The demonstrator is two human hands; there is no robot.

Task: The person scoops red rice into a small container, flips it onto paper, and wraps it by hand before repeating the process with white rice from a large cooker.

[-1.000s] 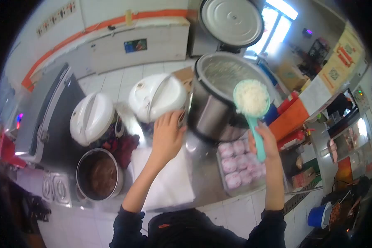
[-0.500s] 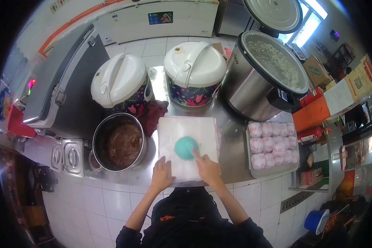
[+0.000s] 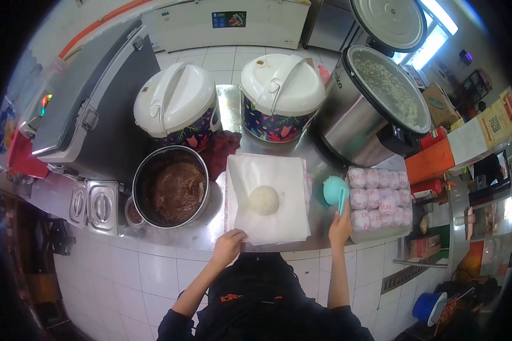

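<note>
A round white rice ball (image 3: 263, 200) sits on a stack of white paper sheets (image 3: 281, 227) at the table's front. My left hand (image 3: 227, 248) pinches the lower left corner of the top sheet, whose left side curls up. To the right of the stack, my right hand (image 3: 339, 228) grips the handle of a turquoise rice mold (image 3: 334, 191). This mold is held beside a tray (image 3: 405, 232) of wrapped balls (image 3: 375, 199) in white paper with red print. Which way the mold's hollow faces is hard to make out.
Left of the paper stands a pot (image 3: 203, 207) of dark brown filling, near lidded steel containers (image 3: 102, 206). Behind are two white-lidded patterned cookers (image 3: 176, 99), a grey cool box (image 3: 105, 85) and a large open rice cooker (image 3: 347, 111). A dark red cloth (image 3: 223, 153) lies between.
The turquoise mold has come off the paper and moved right with my right hand, uncovering the rice ball. My left hand now holds the sheet's corner, lifting its left edge.
</note>
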